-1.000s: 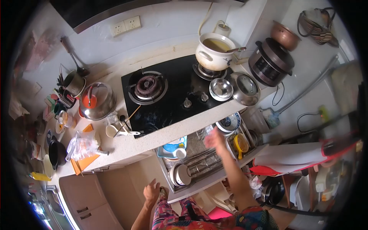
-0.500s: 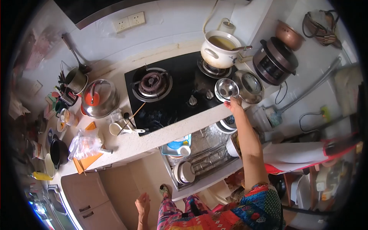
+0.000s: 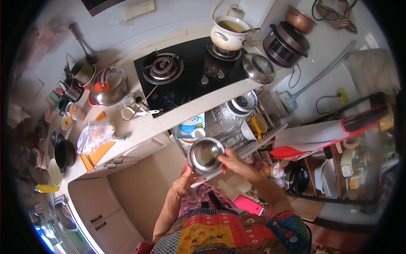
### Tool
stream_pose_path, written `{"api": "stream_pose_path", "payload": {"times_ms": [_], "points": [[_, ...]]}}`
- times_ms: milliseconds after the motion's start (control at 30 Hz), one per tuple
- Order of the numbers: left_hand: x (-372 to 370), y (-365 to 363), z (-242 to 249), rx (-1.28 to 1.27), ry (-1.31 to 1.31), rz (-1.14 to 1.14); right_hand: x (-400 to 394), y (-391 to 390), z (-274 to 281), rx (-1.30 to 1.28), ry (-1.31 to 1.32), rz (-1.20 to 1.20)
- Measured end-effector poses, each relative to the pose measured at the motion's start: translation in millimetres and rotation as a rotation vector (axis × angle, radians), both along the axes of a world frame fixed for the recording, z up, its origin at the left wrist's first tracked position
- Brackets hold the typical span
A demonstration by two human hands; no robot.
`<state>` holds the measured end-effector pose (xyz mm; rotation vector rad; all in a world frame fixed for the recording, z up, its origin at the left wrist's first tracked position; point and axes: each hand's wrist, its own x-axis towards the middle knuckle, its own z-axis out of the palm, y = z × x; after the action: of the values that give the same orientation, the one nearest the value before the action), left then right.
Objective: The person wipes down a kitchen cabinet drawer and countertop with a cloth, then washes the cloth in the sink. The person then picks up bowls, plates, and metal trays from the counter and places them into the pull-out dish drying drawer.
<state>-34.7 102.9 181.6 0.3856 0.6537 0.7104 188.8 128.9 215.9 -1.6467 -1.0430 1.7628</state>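
A round metal bowl point(image 3: 206, 155) is held between both hands above the open drawer's front edge. My right hand point(image 3: 231, 161) grips its right rim, fingers closed round the edge. On the lower left, my left hand point(image 3: 183, 181) is closed on the bowl's side. A short white handle or utensil point(image 3: 197, 184) shows just under the bowl; which hand holds it is unclear. Below is the open drawer point(image 3: 220, 119), with patterned bowls point(image 3: 245, 101), a yellow ladle-like item point(image 3: 258, 124) and a blue-and-white dish point(image 3: 191, 125).
On the black stove point(image 3: 186, 74) stands a white pot point(image 3: 229, 34), with a metal lid point(image 3: 258, 68) to its right. A rice cooker point(image 3: 286, 44) is at the back right. The left counter holds a domed lid point(image 3: 111, 86), a plastic bag point(image 3: 95, 136) and a black pot point(image 3: 64, 155).
The metal bowl has moved from beside the stove down and left, in front of the body. My left hand has risen to it and closed on its side. The view has shifted.
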Motion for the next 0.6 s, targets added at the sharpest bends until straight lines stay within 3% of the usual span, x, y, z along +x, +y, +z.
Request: {"api": "stream_pose_path", "payload": {"times_ms": [167, 200, 300, 367, 400, 500, 533, 600], "points": [[-34, -32, -9, -0.026, -0.062, -0.047, -44, -44, -4, 0.032, 0.009, 0.152], [-34, -39, -7, 0.016, 0.041, 0.049, -51, -46, 1, 0.032, 0.006, 0.142], [-41, -50, -3, 0.075, 0.156, 0.134, -66, -52, 8, -0.065, -0.228, 0.289], [-44, -53, 0, 0.087, 0.165, 0.138, -70, -63, -9, 1.018, -0.823, 0.294], [-44, -54, 2, 0.095, 0.159, 0.137, -76, -64, 19, 0.816, -0.757, 0.325], [-48, -58, 4, 0.079, 0.156, 0.177, -86, -66, 39, 0.707, -0.848, 0.459], [-49, -59, 5, 0.102, 0.172, 0.168, -89, -66, 37, 0.846, -0.856, 0.407], [-48, -57, 15, 0.155, 0.205, 0.149, -97, -68, 47, 0.841, -0.896, 0.393]]}}
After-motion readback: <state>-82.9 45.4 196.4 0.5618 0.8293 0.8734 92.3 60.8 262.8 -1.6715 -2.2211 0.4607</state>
